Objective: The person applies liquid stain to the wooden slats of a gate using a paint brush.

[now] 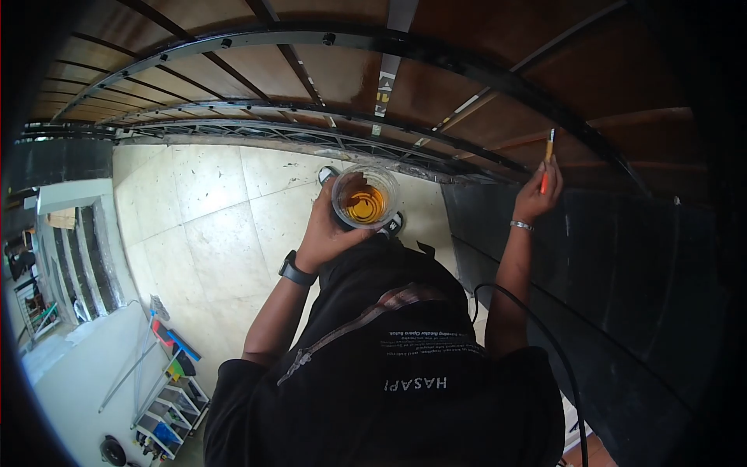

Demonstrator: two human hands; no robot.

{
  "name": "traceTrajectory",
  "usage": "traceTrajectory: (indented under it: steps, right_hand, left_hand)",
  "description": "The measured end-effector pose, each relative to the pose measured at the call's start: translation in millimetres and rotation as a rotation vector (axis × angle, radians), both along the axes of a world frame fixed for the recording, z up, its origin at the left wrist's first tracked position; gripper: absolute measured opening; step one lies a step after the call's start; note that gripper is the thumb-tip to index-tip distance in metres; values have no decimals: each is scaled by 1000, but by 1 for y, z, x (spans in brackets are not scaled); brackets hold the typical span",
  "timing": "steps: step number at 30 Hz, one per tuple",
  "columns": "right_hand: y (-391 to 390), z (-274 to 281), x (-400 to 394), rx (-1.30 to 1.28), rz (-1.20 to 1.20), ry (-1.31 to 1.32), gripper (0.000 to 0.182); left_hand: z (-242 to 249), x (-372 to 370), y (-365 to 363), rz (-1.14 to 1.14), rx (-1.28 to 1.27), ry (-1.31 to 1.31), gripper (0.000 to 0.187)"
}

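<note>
Shoes (397, 224) partly hidden by cup (366, 199), slim handle (549, 148) partly covered by fingers (553, 173), fine shirt print (432, 341) unreadable

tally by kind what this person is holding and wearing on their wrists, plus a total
Clear cup, in the left hand: 1
Slim brush, in the right hand: 1
Dark watch: 1
Bracelet: 1
Total: 4

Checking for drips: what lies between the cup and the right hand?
In the head view, no object shows between the cup and right hand: only pale floor, then dark wall, behind.
</note>
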State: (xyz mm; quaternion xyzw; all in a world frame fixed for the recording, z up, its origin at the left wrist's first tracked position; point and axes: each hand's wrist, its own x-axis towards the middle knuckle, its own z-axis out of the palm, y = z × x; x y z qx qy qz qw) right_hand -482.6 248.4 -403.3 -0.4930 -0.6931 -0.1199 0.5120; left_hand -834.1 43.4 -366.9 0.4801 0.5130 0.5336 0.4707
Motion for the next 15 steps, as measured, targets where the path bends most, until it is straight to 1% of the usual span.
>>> traceTrajectory:
  steps: [2, 4, 5, 7, 8, 10, 11, 12, 14, 15]
  right_hand:
    - [-5, 2, 6, 47, 14, 27, 17]
    - [-4, -10, 14, -38, 36, -84, 18]
    - [-3, -20, 16, -36, 31, -83, 18]
    - [-1, -47, 15, -165, 79, -96, 18]
    - [0, -61, 15, -164, 82, -93, 18]
    - [2, -86, 15, -316, 63, -153, 22]
    - [3, -96, 12, -350, 60, -96, 18]
    - [4, -104, 10, -353, 67, -95, 18]
    - [11, -118, 7, -488, 25, -70, 17]
    - [13, -116, 4, -492, 31, -71, 17]
  left_hand:
    - [1, 2, 0, -12, -8, 1, 87]
    - [3, 5, 1, -26, -9, 4, 86]
    - [3, 7, 1, -29, -12, -2, 86]
    - [6, 8, 2, -29, -15, -3, 87]
    - [8, 8, 3, -30, -15, 7, 87]
    - [9, 6, 2, -24, -18, 19, 88]
    - [8, 3, 2, -28, -21, 21, 88]
    - [7, 1, 0, -34, -24, 23, 88]
    - [7, -1, -3, -19, -26, 28, 88]
    - [7, -2, -5, -14, -25, 33, 88]
